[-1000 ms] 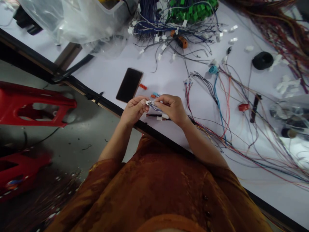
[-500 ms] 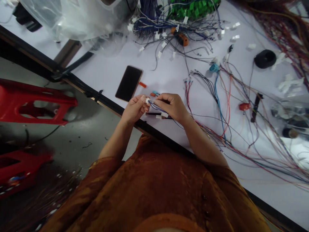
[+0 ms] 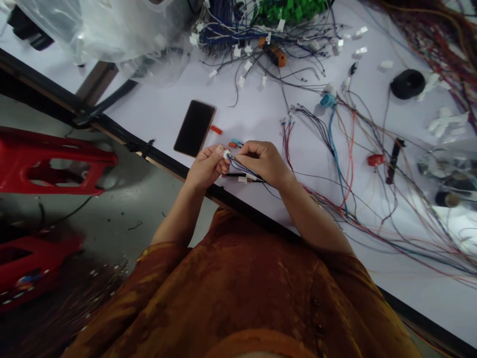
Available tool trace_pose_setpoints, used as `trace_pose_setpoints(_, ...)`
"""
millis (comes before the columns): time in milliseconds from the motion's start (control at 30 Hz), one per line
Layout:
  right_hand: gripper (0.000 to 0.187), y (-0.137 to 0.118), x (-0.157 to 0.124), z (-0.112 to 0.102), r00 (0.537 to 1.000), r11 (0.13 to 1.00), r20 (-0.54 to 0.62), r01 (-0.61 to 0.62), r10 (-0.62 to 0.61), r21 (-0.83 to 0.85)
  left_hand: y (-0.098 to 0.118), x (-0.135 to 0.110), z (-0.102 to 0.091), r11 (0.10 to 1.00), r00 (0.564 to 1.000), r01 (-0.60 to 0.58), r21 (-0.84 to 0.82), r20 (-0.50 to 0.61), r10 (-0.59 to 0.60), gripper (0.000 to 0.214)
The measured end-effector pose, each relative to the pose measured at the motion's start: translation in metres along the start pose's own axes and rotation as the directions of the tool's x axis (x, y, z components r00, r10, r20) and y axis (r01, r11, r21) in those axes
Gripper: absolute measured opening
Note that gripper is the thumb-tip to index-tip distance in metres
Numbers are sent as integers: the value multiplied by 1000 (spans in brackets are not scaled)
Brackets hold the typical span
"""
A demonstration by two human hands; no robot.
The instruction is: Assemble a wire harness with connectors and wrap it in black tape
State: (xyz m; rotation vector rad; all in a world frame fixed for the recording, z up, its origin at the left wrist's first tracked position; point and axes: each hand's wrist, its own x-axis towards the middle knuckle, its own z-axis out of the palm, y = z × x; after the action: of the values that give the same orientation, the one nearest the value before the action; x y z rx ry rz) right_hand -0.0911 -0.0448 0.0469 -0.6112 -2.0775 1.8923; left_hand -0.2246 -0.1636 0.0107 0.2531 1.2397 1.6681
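Near the table's front edge my left hand [image 3: 206, 168] pinches a small white connector [image 3: 226, 154] between thumb and fingers. Thin blue and dark wires [image 3: 240, 167] run out of the connector to the right. My right hand [image 3: 263, 161] is closed on a wire close to the connector's wire side; its fingertips partly hide that wire. Just beyond the hands lie an orange connector [image 3: 232, 144] and a light blue one [image 3: 236, 141]. Below the right hand, white connectors [image 3: 243, 179] on dark wires rest on the table.
A phone [image 3: 195, 128] and an orange piece [image 3: 216, 130] lie left of the hands. Bundled wires with white connectors and an orange-black tool [image 3: 275, 54] are at the back. Loose wires [image 3: 350, 184] spread to the right. A black tape roll [image 3: 408, 84] and red stools [image 3: 55, 161] are farther out.
The view has shifted slightly, so the table items appear a little farther left. Both hands keep their grips, with the right fingertips slightly nearer the white connector.
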Motion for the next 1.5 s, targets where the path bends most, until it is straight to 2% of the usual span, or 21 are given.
trace_pose_setpoints(167, 20, 4, -4, 5, 971, 957, -55, 216, -231, -195, 0, -2, -5, 995, 993, -96, 23, 71, 95, 26)
trace_pose_setpoints(333, 23, 4, -7, 7, 972, 955, -31, 222, -232, -195, -1, -6, -6, 983, 978, -178, 44, 122, 172, 36)
trace_pose_setpoints(433, 22, 3, -8, 8, 981, 973, -18, 191, -195, -129, -3, -6, -6, 991, 988, -123, 43, 97, 118, 34)
trace_pose_setpoints(600, 18, 3, -7, 7, 984, 983, 4, 180, -180, -32, -7, -6, -4, 998, 997, 22, -58, 69, -18, 30)
trace_pose_setpoints(767, 18, 2, -7, 4, 987, 987, 41, 158, -158, -1, -5, -7, 1, 998, 996, 53, -29, 69, -51, 35)
trace_pose_setpoints(900, 23, 0, -11, 7, 982, 974, 4, 189, -190, -126, -4, -9, -1, 999, 998, -31, 36, 52, 29, 33)
trace_pose_setpoints(1000, 24, 1, -16, 12, 966, 918, -16, 239, -257, -315, -2, -15, -4, 973, 987, -163, 162, 39, 159, 26)
trace_pose_setpoints(1067, 22, 2, -17, 14, 959, 887, -9, 258, -283, -384, -1, -19, -5, 941, 968, -251, 229, 43, 248, 26)
trace_pose_setpoints(1200, 12, 7, -18, 12, 957, 904, -18, 267, -289, -334, 0, -25, -5, 910, 944, -327, 253, 46, 327, 29)
trace_pose_setpoints(1367, 21, 17, -20, 16, 933, 896, -39, 332, -358, -294, -3, -26, -2, 898, 937, -350, 268, 100, 335, 30)
trace_pose_setpoints(1500, 20, 22, -22, 19, 928, 918, -142, 299, -343, -262, -1, -26, 0, 917, 948, -319, 242, 58, 314, 30)
